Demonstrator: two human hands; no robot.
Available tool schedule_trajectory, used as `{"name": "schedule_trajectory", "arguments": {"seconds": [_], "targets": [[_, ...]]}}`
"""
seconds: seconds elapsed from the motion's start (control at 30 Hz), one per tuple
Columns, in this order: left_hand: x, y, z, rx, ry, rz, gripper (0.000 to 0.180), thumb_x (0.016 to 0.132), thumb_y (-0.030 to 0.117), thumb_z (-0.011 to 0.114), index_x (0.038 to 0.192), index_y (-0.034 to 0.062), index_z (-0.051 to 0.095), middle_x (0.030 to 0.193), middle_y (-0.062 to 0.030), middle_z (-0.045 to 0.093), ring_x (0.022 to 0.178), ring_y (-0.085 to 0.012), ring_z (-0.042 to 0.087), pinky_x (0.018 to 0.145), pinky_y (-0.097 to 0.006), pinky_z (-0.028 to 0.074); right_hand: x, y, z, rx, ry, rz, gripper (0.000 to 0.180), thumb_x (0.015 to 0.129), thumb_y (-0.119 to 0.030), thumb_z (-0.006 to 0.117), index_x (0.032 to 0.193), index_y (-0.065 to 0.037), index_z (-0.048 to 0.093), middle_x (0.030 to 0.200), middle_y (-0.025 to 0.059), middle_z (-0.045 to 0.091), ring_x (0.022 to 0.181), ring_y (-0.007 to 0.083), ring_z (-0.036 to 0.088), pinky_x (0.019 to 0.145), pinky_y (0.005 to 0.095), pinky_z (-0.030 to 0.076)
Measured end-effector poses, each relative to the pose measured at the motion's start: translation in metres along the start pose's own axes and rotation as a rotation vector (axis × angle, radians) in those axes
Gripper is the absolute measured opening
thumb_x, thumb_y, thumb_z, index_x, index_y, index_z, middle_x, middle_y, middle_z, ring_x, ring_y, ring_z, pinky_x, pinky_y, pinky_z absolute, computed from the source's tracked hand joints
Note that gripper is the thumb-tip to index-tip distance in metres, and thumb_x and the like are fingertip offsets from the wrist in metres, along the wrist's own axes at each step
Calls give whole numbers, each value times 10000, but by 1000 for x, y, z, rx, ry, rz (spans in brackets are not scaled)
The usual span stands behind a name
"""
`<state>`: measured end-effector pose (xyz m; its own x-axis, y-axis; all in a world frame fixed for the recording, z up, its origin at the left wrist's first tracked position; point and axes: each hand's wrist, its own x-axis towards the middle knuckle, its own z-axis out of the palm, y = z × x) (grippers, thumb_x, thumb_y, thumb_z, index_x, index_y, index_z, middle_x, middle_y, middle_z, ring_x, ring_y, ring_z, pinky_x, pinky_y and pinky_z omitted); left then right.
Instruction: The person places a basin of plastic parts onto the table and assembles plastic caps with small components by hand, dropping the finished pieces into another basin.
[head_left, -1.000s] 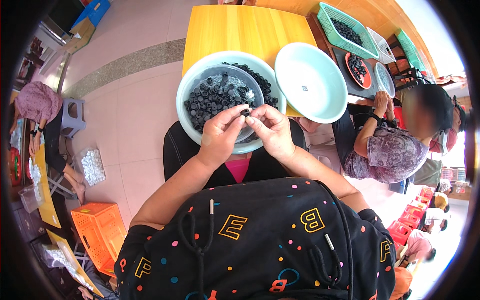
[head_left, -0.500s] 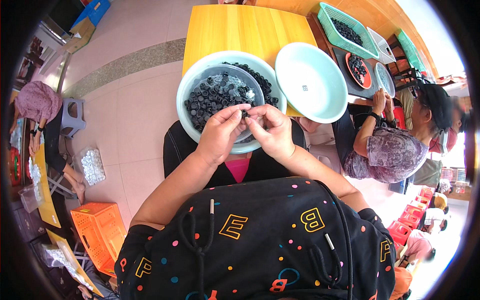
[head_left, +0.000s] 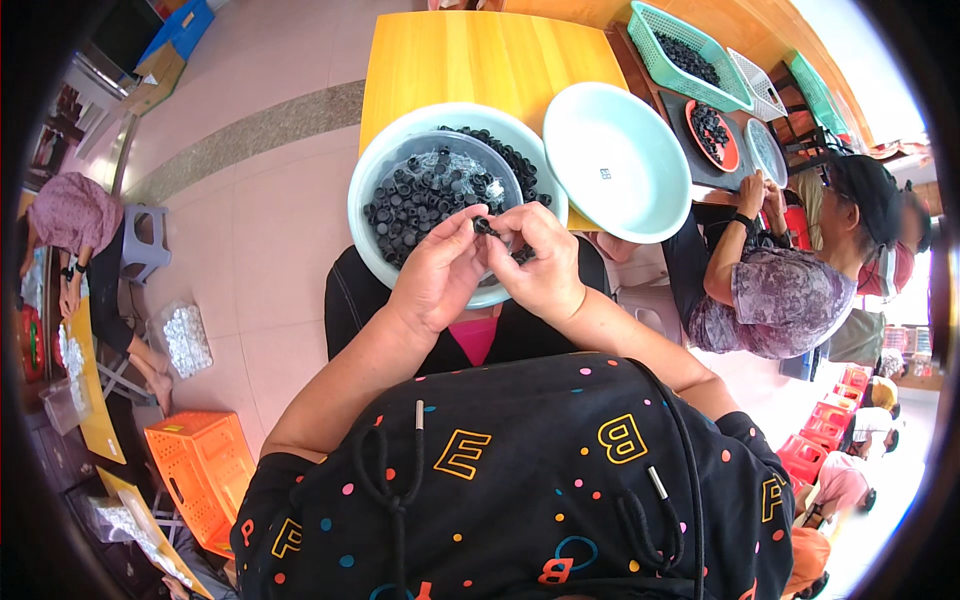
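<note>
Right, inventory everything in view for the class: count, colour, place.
Table: one, yellow, ahead
Left basin: one, pale green, table's near edge
Right basin: one, pale green, beside it
Bowl: one, clear, inside left basin
Small pieces: many, black, in bowl and left basin
Baskets: three, green and white, upper right
Plate: one, orange-red, upper right
Perforated crate: one, orange, lower left
People: several, mixed clothing, both sides
Held piece: one, black, near centre
Left hand, right hand: one each, bare, at held piece
</note>
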<state>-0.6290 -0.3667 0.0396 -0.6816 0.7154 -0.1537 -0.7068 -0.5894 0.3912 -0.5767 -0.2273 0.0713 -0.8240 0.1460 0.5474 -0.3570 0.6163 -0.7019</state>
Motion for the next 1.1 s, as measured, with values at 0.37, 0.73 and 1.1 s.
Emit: {"name": "schedule_trajectory", "arguments": {"seconds": [0.37, 0.73, 1.1], "targets": [[1, 1, -10, -12, -46, 23, 236, 968, 106, 514, 1174, 26, 597, 1050, -77, 626, 919, -152, 579, 887, -292, 472, 0, -2, 1, 57, -6, 89, 171, 730, 9, 707, 874, -14, 618, 763, 72, 577, 603, 134, 567, 515, 245, 467], [-1, -1, -7, 86, -36, 70, 231, 966, 72, 505, 1170, 27, 604, 1085, -88, 623, 970, -160, 584, 907, -301, 466, 0, -3, 2, 83, -23, 142, 167, 745, 12, 706, 881, -10, 611, 768, 66, 577, 599, 113, 558, 509, 240, 459], [-3, 0, -11, 89, -24, 91, 130, 961, 86, 528, 1048, 56, 620, 1061, -68, 629, 994, -144, 590, 914, -281, 475, -5, 11, 5, 709, -90, 407, 268, 828, 54, 677, 1080, -12, 612, 900, -4, 597, 792, 48, 548, 722, 194, 468]]}}
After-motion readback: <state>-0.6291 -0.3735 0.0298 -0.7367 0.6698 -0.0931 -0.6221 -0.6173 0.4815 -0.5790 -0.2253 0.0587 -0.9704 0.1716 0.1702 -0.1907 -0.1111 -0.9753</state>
